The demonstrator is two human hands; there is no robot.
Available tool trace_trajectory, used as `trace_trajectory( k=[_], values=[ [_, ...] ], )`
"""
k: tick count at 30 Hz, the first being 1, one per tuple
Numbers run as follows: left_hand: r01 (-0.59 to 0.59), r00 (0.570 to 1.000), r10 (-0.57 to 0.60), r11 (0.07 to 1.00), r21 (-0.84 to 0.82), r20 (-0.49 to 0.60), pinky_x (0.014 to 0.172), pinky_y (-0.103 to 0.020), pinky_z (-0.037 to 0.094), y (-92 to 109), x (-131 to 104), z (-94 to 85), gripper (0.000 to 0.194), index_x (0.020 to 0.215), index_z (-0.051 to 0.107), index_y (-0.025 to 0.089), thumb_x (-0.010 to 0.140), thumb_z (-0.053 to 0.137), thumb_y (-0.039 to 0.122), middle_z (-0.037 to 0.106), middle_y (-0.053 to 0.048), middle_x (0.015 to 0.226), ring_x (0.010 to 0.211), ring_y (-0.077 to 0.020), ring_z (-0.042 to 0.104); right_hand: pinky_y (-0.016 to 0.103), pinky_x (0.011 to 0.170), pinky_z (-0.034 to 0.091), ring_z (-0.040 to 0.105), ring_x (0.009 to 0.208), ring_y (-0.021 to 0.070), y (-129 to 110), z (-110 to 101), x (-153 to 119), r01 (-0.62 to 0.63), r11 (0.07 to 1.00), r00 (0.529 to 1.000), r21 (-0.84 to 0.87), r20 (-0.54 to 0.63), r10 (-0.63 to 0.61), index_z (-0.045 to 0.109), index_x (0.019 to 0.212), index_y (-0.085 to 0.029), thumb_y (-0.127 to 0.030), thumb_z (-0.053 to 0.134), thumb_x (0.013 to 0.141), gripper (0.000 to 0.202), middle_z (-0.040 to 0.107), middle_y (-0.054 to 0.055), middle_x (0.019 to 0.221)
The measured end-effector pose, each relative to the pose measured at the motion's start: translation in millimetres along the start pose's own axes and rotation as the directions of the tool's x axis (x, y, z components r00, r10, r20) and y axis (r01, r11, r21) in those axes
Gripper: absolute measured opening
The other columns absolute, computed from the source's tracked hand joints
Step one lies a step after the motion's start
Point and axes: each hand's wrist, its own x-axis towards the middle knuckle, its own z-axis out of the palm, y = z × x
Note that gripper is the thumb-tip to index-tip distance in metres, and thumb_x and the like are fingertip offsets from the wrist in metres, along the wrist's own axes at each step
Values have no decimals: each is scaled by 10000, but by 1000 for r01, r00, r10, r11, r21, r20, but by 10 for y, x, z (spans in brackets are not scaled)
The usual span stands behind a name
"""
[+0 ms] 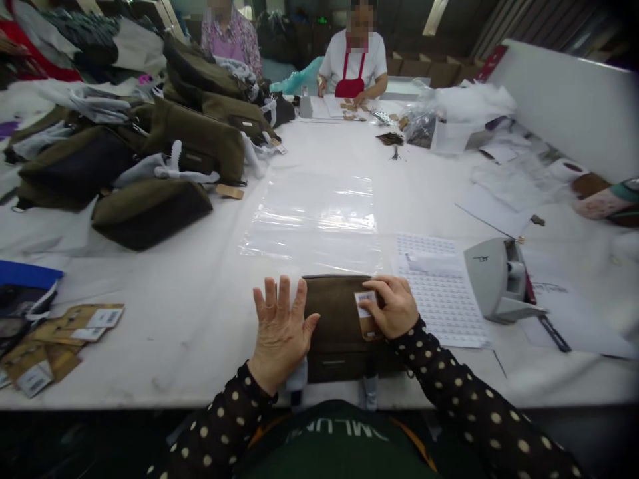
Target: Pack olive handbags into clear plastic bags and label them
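A dark olive handbag (332,313) lies at the table's front edge, directly before me. My left hand (282,329) has its fingers spread flat at the bag's left side, the thumb reaching over the edge of the fabric. My right hand (397,306) is curled at the upper right of the bag, thumb and fingers on a brown hang tag (369,330) with a white barcode label. Grey-wrapped straps (369,392) hang below the bag toward my apron. Just beyond the bag, a clear plastic bag (317,213) lies flat on the white table.
Olive bags (194,136) are heaped at the left. Brown barcode tags (64,332) lie front left. On the right are a printed label sheet (439,286), a grey tape dispenser (499,279) and a black cutter (554,334). A person in a red apron (353,66) works opposite.
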Motion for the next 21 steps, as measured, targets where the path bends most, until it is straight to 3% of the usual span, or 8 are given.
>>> trace_trajectory(
  k=[2, 5, 8, 10, 15, 21],
  values=[
    [-39, 999, 39, 998, 44, -1, 1066, -610, 20, -34, 38, 87, 718, 1430, 108, 202, 851, 503, 358, -113, -51, 1494, 1350, -362, -85, 422, 944, 406, 482, 1128, 255, -29, 141, -40, 117, 989, 992, -86, -37, -121, 647, 1008, -169, -190, 520, 830, 219, 589, 114, 1138],
    [-65, 987, 60, 997, 29, 150, 1078, -588, -6, -108, 122, 191, 658, 1409, 228, 183, 855, 456, 456, 118, -46, 1499, 1363, -333, -25, 412, 1040, 312, 403, 1232, 204, -117, 265, -132, 237, 965, 967, -109, 120, -224, 564, 1163, -147, -118, 366, 882, 345, 541, 94, 1247],
    [-47, 953, 47, 999, -9, 298, 1082, -579, -28, -170, 210, 254, 642, 1375, 325, 188, 845, 408, 540, 241, -30, 1472, 1365, -330, 20, 505, 1067, 205, 300, 1294, 277, -163, 379, -160, 202, 962, 948, -185, 284, -145, 441, 1297, -121, -389, 457, 862, 512, 410, 129, 1367],
    [-21, 938, 28, 1000, -22, 344, 1082, -576, -36, -195, 256, 303, 639, 1370, 337, 204, 841, 395, 557, 237, -17, 1474, 1365, -330, 23, 537, 1070, 143, 222, 1323, 303, -140, 479, -144, 186, 957, 931, -222, 350, -100, 405, 1328, -142, -533, 486, 805, 658, 325, 134, 1416],
    [16, 927, 3, 999, -47, 374, 1077, -575, -53, -228, 307, 434, 618, 1370, 333, 246, 836, 417, 545, 249, -3, 1472, 1364, -324, 42, 524, 1077, 87, 170, 1342, 283, -29, 699, -120, 153, 952, 926, -265, 374, -44, 397, 1335, -169, -610, 461, 789, 704, 290, 124, 1434],
    [-24, 952, 79, 982, -185, 296, 1072, -579, 21, -350, 224, 322, 564, 1370, 323, 278, 861, 408, 506, 138, -37, 1502, 1365, -335, -5, 542, 1063, 129, 186, 1336, 298, -31, 596, -172, 214, 949, 937, -231, 322, -133, 367, 1349, -176, -610, 352, 837, 671, 302, 129, 1431]
  ],
)
